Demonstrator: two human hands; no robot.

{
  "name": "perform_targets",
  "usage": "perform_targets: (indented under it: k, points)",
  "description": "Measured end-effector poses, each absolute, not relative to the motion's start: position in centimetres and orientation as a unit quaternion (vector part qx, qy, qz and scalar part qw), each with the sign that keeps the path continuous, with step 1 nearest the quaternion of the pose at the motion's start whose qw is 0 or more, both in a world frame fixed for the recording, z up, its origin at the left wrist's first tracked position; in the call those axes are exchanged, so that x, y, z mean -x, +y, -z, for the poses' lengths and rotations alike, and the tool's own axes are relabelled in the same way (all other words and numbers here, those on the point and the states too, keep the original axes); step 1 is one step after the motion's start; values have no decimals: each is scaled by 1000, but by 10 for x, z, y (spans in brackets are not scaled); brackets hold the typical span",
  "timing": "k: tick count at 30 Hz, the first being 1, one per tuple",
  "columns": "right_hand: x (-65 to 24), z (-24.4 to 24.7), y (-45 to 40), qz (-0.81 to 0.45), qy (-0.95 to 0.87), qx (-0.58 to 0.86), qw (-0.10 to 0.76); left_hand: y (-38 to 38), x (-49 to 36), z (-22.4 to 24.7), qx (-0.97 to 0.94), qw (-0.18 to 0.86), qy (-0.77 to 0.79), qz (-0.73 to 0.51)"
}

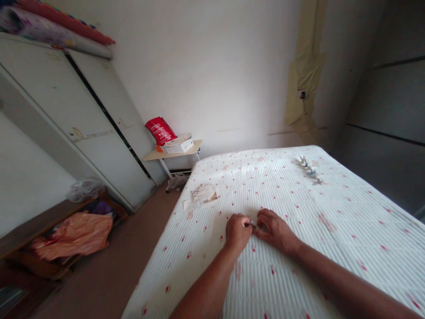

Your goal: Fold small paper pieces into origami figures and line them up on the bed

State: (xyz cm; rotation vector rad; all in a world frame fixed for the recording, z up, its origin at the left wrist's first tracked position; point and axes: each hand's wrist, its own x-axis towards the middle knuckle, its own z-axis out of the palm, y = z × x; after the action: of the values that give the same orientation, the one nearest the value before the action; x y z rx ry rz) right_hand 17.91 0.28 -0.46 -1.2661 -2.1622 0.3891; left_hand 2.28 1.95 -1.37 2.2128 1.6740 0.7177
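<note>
Over the middle of the mattress (245,177), my left hand (238,230) and my right hand (275,230) work close together. Between their fingertips is a small greyish folded piece of paper (253,224), mostly hidden by the fingers. The left fingers are curled in and pinch its left end. On its other side, the thumb and fingers of my right hand are closed on it. Farther off at the right lies a row of several small folded paper shapes (308,169). Torn printed paper pieces (204,194) lie flat to the left of the hands.
A small side table (172,154) beyond the mattress's far left corner bears a red bag (161,130) and a white box (179,145). Left stand a pale cupboard (89,115) and a low wooden shelf (36,221) with an orange plastic bag (76,235). A socket (303,94) is on the wall.
</note>
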Motion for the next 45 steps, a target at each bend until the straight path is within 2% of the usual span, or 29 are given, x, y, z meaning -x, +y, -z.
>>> perform_targets:
  k: [9, 17, 24, 31, 37, 45]
  points:
    - [-186, 2, 16, -227, -797, 481, 287, 21, -23, 7, -763, 157, 589, -215]
    - [-177, -1, 18, -170, -825, 486, 232, 15, -25, 11, -761, 123, 585, -251]
    - [-176, 7, 20, -141, -823, 500, 228, 3, -23, 11, -777, 75, 572, -252]
    - [-180, 6, 18, -168, -838, 460, 243, -3, -22, 6, -794, 62, 566, -213]
    - [-178, 6, 21, -196, -814, 483, 257, -6, -22, 3, -804, 49, 560, -193]
    - [-174, -1, 28, -194, -806, 521, 203, -12, -19, 3, -820, 12, 540, -187]
